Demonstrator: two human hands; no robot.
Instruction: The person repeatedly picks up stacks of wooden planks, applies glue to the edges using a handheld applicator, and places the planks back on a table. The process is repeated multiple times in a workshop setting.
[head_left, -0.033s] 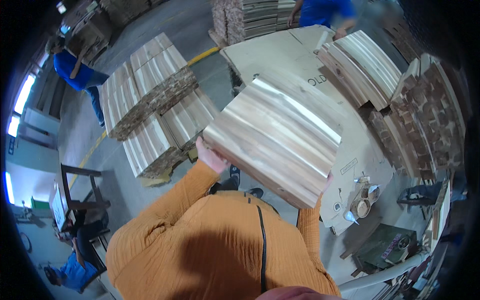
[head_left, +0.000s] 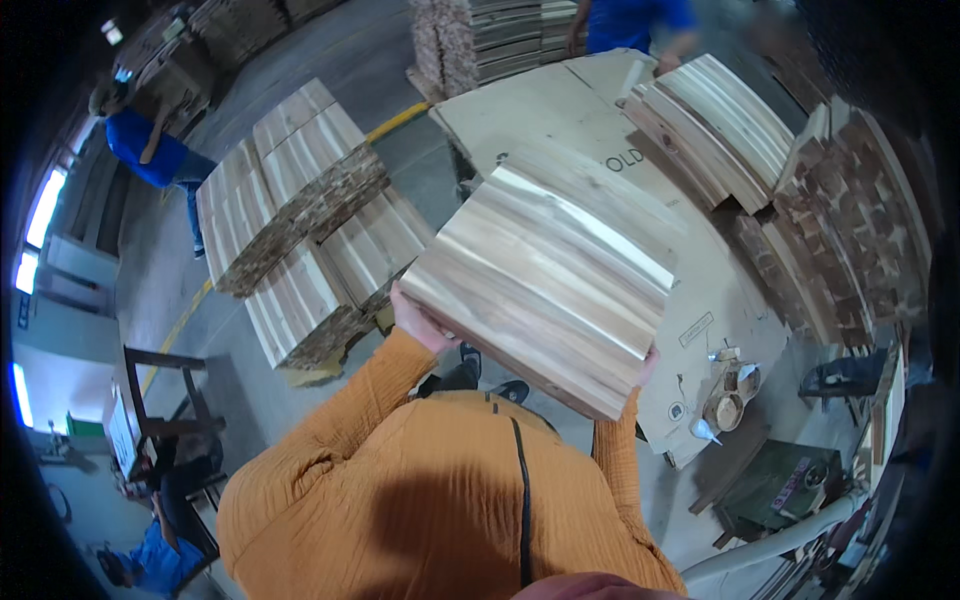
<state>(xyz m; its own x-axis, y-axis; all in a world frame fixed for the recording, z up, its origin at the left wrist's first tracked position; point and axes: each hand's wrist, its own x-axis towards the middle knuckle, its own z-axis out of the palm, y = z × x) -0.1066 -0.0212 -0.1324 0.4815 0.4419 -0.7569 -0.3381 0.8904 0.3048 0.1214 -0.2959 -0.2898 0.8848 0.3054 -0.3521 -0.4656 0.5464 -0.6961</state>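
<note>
A striped wooden panel (head_left: 545, 285) with glossy light and brown bands is held tilted in front of my body, above the near edge of a cardboard-covered table (head_left: 570, 115). My left hand (head_left: 423, 322) grips its left near corner, fingers curled beneath the edge. At the right near corner my right hand (head_left: 648, 368) holds the panel's side; most of that hand is hidden behind the wood. The panel's thick brown near edge faces me.
Stacks of wooden panels (head_left: 290, 185) stand on the floor at left, and more panels (head_left: 715, 130) lie at the table's right. Tape rolls (head_left: 724, 408) rest on its near right corner. A green machine (head_left: 785, 490) is lower right. Workers in blue (head_left: 145, 145) are around.
The view has shifted slightly, so the surroundings sit a little differently. Both hands still hold the panel in nearly the same pose.
</note>
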